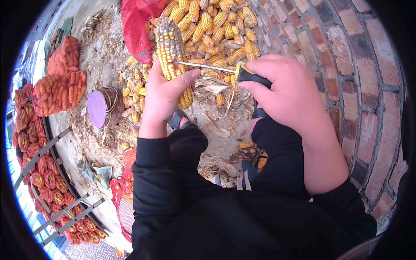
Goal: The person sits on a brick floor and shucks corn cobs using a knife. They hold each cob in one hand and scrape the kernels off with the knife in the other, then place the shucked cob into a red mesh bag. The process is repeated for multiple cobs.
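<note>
My left hand (167, 87) grips an ear of dried corn (167, 48) upright, with the thumb across its lower part. The upper end of the ear is grey and mouldy-looking, with gaps among the yellow kernels. In my right hand (282, 87) is a screwdriver (214, 67) with a black and yellow handle. Its metal shaft points left, and the tip meets the ear just above my left thumb. Beyond both hands lies a heap of yellow corn ears (208, 29).
A brick wall (344, 65) rises close on the right. Red mesh sacks (60, 91) of corn stand at the left, near a round stool or drum with a purple top (97, 109). A red mesh bag (138, 29) lies against the heap. Husks (214, 125) and loose kernels litter the concrete floor.
</note>
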A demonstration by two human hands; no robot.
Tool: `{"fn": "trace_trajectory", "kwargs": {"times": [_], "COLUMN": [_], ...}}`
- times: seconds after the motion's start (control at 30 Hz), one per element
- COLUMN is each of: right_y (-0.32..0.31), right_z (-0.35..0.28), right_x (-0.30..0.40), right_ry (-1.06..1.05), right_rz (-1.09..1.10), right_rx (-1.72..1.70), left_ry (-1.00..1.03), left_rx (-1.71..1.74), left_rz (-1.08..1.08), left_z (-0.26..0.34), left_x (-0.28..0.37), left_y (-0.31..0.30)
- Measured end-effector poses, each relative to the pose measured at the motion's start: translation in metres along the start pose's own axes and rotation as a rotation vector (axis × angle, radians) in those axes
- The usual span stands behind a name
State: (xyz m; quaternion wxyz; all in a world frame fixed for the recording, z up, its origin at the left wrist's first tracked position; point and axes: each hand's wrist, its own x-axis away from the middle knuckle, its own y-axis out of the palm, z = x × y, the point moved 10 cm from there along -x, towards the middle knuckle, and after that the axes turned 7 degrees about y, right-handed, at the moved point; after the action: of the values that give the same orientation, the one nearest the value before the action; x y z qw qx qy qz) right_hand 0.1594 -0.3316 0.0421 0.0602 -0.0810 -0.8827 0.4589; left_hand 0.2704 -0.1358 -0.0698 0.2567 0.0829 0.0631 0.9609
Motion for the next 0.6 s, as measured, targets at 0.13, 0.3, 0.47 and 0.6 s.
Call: {"fn": "trace_trajectory", "kwargs": {"times": [0.13,0.3,0.47,0.6], "right_y": [0.004,0.006,0.003,0.011], "right_z": [-0.009,-0.013,-0.010,-0.013], "right_x": [0.005,0.008,0.008,0.013], "right_ry": [-0.025,-0.032,0.001,0.101], "right_rz": [0.027,-0.049,-0.063,-0.105], "right_rx": [-0.010,-0.010,0.010,0.074], "left_ry": [-0.009,0.017,0.002,0.145], "left_rx": [0.026,-0.002,0.031,-0.177], "left_rz": [-0.020,-0.002,-0.020,0.087], "left_z": [-0.002,-0.002,-0.007,0.004], "left_x": [0.002,0.003,0.003,0.001], "left_y": [0.005,0.003,0.004,0.004]}}
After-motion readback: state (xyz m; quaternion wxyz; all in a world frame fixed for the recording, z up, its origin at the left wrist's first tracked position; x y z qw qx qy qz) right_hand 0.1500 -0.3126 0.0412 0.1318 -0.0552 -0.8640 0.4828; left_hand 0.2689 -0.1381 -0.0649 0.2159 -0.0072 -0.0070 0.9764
